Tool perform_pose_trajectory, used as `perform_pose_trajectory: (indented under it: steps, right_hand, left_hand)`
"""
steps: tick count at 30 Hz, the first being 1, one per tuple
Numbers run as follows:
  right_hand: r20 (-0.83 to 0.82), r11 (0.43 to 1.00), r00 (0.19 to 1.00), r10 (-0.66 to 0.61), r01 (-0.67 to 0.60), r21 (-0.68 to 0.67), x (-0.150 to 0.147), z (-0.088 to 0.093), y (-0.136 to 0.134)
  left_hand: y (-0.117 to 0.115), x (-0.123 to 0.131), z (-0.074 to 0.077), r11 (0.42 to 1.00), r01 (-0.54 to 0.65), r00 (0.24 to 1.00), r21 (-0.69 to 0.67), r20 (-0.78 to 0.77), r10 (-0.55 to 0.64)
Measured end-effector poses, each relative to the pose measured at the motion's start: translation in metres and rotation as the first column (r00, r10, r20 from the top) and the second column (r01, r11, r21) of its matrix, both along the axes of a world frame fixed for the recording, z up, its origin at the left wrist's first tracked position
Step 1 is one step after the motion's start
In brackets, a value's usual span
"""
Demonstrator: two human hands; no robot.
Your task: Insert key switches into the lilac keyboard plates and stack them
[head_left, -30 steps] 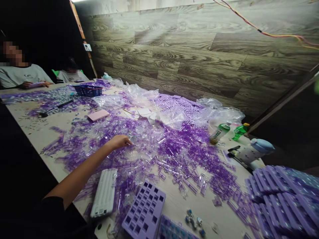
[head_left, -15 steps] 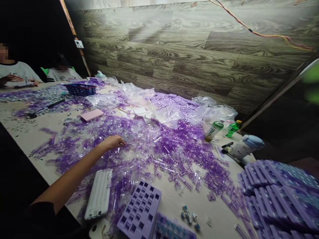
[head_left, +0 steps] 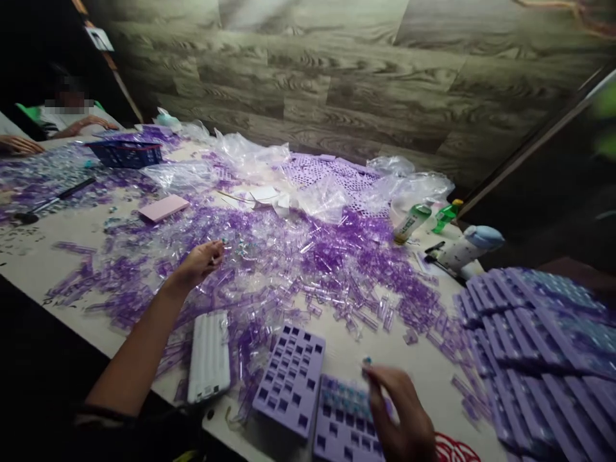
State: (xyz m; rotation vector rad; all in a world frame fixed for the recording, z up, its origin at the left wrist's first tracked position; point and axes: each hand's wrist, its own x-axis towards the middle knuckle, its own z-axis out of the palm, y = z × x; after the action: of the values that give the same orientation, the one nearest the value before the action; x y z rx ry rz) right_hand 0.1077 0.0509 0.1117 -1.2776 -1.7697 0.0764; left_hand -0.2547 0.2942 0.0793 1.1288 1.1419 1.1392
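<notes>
My left hand (head_left: 205, 260) is over the heap of clear and purple plastic pieces (head_left: 269, 282), its fingers curled closed. A tiny teal speck shows at its fingertips, but what they hold is too small to name. At the lower right, my right hand (head_left: 404, 414) pinches a small teal-and-clear piece (head_left: 367, 363) between thumb and finger. Just under it lies a purple tray with square holes (head_left: 332, 427), its upper rows filled with teal pieces. A second purple tray (head_left: 293, 378), its holes unfilled, is directly to the left.
A white power bank-like block (head_left: 209, 356) lies left of the trays. Stacked filled purple trays (head_left: 529, 346) rise at the right, near a blue-lidded bottle (head_left: 474, 247) and green bottles (head_left: 412, 224). Farther back are a dark blue basket (head_left: 126, 154), a pink box (head_left: 163, 208) and co-workers' hands.
My right hand has come into view over the filled tray, holding a small piece. My left hand has drawn slightly left, fingers now curled upward. The loose teal pieces beside the tray no longer show.
</notes>
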Motion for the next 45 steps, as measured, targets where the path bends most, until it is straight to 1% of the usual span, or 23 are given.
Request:
perform_pose_trajectory:
  steps: [1, 3, 5, 7, 8, 9, 10, 12, 15, 18, 22, 25, 27, 28, 29, 31, 33, 34, 38, 41, 45]
  right_hand:
    - [0.032, 0.993, 0.993, 0.116, -0.115, -0.023, -0.012, -0.002, 0.022]
    - [0.106, 0.961, 0.957, 0.269, -0.260, -0.092, -0.042, -0.006, 0.077]
    - [0.214, 0.934, 0.911, 0.352, -0.326, -0.145, -0.077, -0.011, 0.138]
    - [0.382, 0.928, 0.848, 0.368, -0.306, -0.215, -0.113, -0.018, 0.191]
    - [0.470, 0.918, 0.790, 0.394, -0.313, -0.243, -0.129, -0.024, 0.213]
    - [0.497, 0.908, 0.761, 0.418, -0.336, -0.250, -0.143, -0.030, 0.230]
    - [0.523, 0.897, 0.729, 0.442, -0.356, -0.262, -0.154, -0.037, 0.243]
    - [0.540, 0.872, 0.686, 0.488, -0.401, -0.280, -0.167, -0.050, 0.260]
    - [0.545, 0.857, 0.662, 0.515, -0.409, -0.312, -0.170, -0.062, 0.273]
    - [0.539, 0.877, 0.693, 0.479, -0.353, -0.326, -0.164, -0.061, 0.282]
    - [0.550, 0.928, 0.759, 0.350, -0.198, -0.316, -0.157, -0.053, 0.289]
    - [0.568, 0.954, 0.788, 0.237, -0.076, -0.291, -0.155, -0.047, 0.289]
    - [0.582, 0.969, 0.802, 0.132, 0.019, -0.246, -0.156, -0.043, 0.287]
    - [0.592, 0.975, 0.799, 0.104, 0.035, -0.219, -0.158, -0.042, 0.285]
    - [0.605, 0.980, 0.788, 0.115, 0.009, -0.199, -0.160, -0.042, 0.283]
    - [0.627, 0.970, 0.742, 0.236, -0.143, -0.197, -0.167, -0.043, 0.280]
    - [0.638, 0.924, 0.670, 0.380, -0.297, -0.240, -0.175, -0.048, 0.278]
    - [0.642, 0.908, 0.644, 0.416, -0.329, -0.259, -0.178, -0.050, 0.279]
    - [0.674, 0.891, 0.587, 0.448, -0.352, -0.286, -0.188, -0.060, 0.287]
    - [0.671, 0.871, 0.564, 0.481, -0.396, -0.291, -0.190, -0.065, 0.292]
    - [0.632, 0.865, 0.597, 0.494, -0.414, -0.284, -0.188, -0.067, 0.292]
  left_hand:
    - [-0.002, 0.003, 0.001, 1.000, -0.015, 0.997, -0.013, 0.070, 0.015]
    - [-0.004, 0.009, 0.005, 0.998, -0.045, 0.980, -0.034, 0.190, 0.051]
    - [-0.005, 0.015, 0.008, 0.997, -0.061, 0.956, -0.052, 0.285, 0.074]
    - [-0.005, 0.018, 0.012, 0.996, -0.065, 0.927, -0.068, 0.364, 0.085]
    - [-0.006, 0.018, 0.014, 0.995, -0.058, 0.913, -0.079, 0.398, 0.084]
    - [-0.006, 0.018, 0.016, 0.995, -0.041, 0.901, -0.093, 0.428, 0.078]
    - [-0.007, 0.017, 0.018, 0.994, -0.023, 0.889, -0.110, 0.452, 0.070]
    - [-0.009, 0.016, 0.019, 0.989, 0.015, 0.868, -0.147, 0.494, 0.060]
    - [-0.012, 0.013, 0.019, 0.978, 0.049, 0.838, -0.203, 0.541, 0.071]
    - [-0.012, 0.010, 0.017, 0.968, 0.048, 0.810, -0.246, 0.577, 0.107]
    - [-0.009, 0.008, 0.013, 0.955, 0.000, 0.781, -0.298, 0.596, 0.186]
    - [-0.006, 0.007, 0.009, 0.939, -0.024, 0.776, -0.343, 0.586, 0.234]
    - [-0.004, 0.008, 0.006, 0.929, -0.036, 0.779, -0.368, 0.572, 0.257]
    - [-0.004, 0.008, 0.005, 0.925, -0.044, 0.780, -0.377, 0.565, 0.268]
    - [-0.003, 0.009, 0.004, 0.922, -0.055, 0.781, -0.383, 0.559, 0.279]
    - [-0.003, 0.009, 0.002, 0.918, -0.082, 0.777, -0.389, 0.552, 0.303]
    - [-0.003, 0.010, 0.000, 0.914, -0.102, 0.771, -0.392, 0.550, 0.322]
    - [-0.002, 0.009, -0.001, 0.912, -0.106, 0.768, -0.396, 0.550, 0.328]
    - [0.001, 0.007, -0.006, 0.901, -0.086, 0.776, -0.426, 0.539, 0.328]
    - [0.004, 0.005, -0.010, 0.902, -0.091, 0.805, -0.421, 0.502, 0.316]
    - [0.004, 0.005, -0.013, 0.928, -0.158, 0.869, -0.338, 0.398, 0.293]
